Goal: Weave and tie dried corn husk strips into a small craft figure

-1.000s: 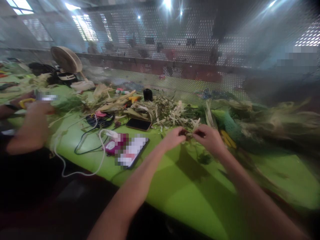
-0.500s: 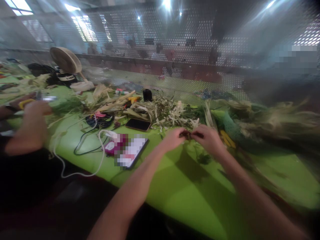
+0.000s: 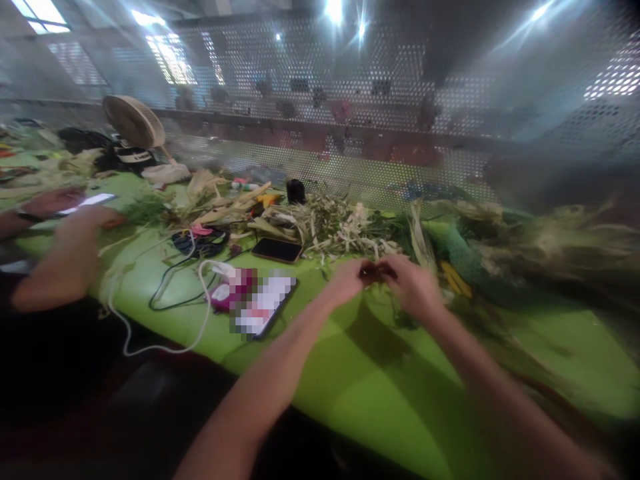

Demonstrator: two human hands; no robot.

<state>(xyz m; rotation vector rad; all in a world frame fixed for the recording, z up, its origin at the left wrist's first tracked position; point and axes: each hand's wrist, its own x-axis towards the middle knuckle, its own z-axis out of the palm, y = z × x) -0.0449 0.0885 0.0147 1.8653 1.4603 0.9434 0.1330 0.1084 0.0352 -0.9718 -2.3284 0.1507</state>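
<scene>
My left hand [image 3: 351, 279] and my right hand [image 3: 411, 281] meet over the green tabletop [image 3: 345, 387], fingertips nearly touching. Both are closed, with fingers bent in a pinch. A small dark, brownish piece seems to sit between them, too small and shaded to name. Just beyond my fingers lies a heap of dried, shredded husk strips [image 3: 345, 227]. A dark phone [image 3: 277, 250] rests left of my left hand, and a second phone with a lit screen [image 3: 265, 307] is nearer to me. Yellow-handled tool parts [image 3: 455, 279] lie right of my right hand.
A magenta power strip [image 3: 231, 291] with a white cable [image 3: 200, 333] lies at left. A fan [image 3: 134, 122] stands farther back. Green netting with dried husks [image 3: 530, 247] fills the right side. At far left are a co-worker's hands [image 3: 85, 213]. A perforated metal screen [image 3: 320, 127] borders the table.
My right hand has shifted slightly left and turned, closing in on my left hand. The co-worker's hands have moved; the yellow-handled tool there is no longer visible, and a lit phone shows beside them.
</scene>
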